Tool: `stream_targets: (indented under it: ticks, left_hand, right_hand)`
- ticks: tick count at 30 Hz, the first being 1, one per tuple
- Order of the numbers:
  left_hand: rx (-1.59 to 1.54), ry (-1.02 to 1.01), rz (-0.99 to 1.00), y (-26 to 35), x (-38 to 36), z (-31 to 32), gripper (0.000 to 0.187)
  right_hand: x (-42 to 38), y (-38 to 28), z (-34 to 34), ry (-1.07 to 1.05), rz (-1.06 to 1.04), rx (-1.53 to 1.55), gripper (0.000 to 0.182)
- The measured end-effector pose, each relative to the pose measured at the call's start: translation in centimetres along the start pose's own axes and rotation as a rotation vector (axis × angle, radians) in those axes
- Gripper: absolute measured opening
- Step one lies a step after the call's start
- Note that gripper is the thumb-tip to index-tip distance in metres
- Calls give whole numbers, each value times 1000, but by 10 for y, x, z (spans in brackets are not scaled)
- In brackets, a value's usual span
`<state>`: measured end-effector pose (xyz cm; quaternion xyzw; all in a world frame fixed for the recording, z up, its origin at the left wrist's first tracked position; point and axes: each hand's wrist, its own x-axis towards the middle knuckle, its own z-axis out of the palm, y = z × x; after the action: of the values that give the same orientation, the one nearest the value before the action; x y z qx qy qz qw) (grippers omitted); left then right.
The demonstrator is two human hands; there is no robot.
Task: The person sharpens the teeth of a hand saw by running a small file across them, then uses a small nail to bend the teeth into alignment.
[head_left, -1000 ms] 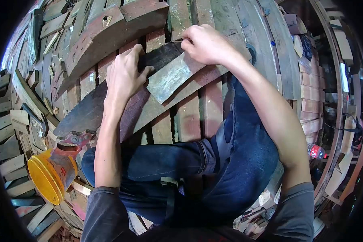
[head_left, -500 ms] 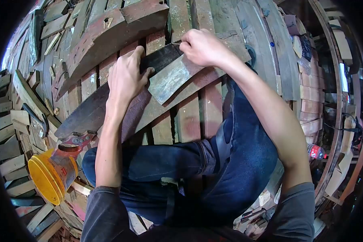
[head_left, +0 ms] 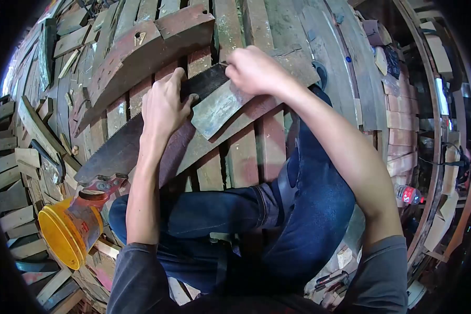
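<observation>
Gripping the long dark steel handsaw [head_left: 112,153], the left hand [head_left: 161,107] was half-curled; the right hand [head_left: 252,72] was closed beside its teeth, contents unclear. Work seemed unfinished.

A hand could pass over the weathered grey planks [head_left: 344,99] at right — leftward, the thick curved brown beam [head_left: 150,48] blocks the way.

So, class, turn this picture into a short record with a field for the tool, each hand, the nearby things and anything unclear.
Tool: handsaw, teeth facing away from the person
Left hand: grips the saw partway along its blade
Right hand: at the blade's far end
Below right hand: short board
Beyond saw: curved wooden block
Near saw handle: yellow bucket
Unclear: whether the right fingers pinch something
</observation>
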<state>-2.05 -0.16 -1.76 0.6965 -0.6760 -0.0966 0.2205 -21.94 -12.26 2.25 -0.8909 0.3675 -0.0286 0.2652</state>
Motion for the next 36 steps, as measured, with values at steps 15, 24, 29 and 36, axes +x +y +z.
stream_targets:
  ticks: [15, 24, 29, 36]
  left_hand:
    - [-2, 9, 14, -3, 0, 0, 47]
    - [-23, 1, 0, -1, 1, -2, 45]
    - [-26, -4, -11, 2, 1, -4, 44]
    - [-19, -14, -7, -4, 1, 0, 47]
  right_hand:
    - [3, -2, -22, 225, -44, -68, 22]
    - [4, 7, -12, 48, -25, -59, 25]
    - [3, 12, -8, 44, -33, -49, 25]
    - [3, 9, -9, 23, -52, -85, 25]
